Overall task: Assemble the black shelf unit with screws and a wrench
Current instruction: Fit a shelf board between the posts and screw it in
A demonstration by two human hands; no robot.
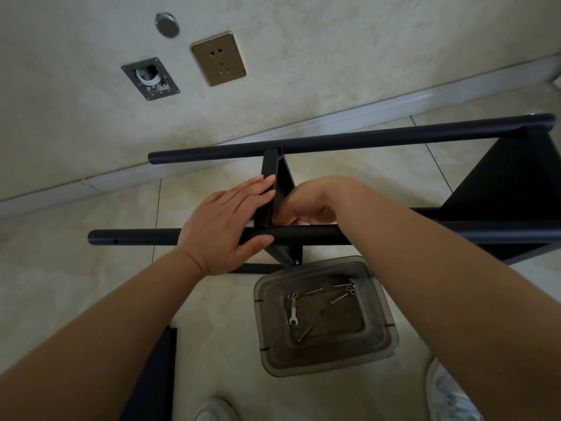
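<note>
The black shelf unit lies on its side on the tiled floor, with a far pole and a near pole running left to right. A black shelf panel stands on edge between them. My left hand lies flat against the panel's left face, thumb under the near pole. My right hand reaches in behind the panel, fingers curled at the joint with the near pole; what they hold is hidden. A second shelf panel is fixed at the right end. A small wrench and several screws lie in a clear bin.
The wall with a brass socket and an open junction box rises behind the unit above a skirting board. Another black part lies at the lower left. My shoes show at the bottom edge.
</note>
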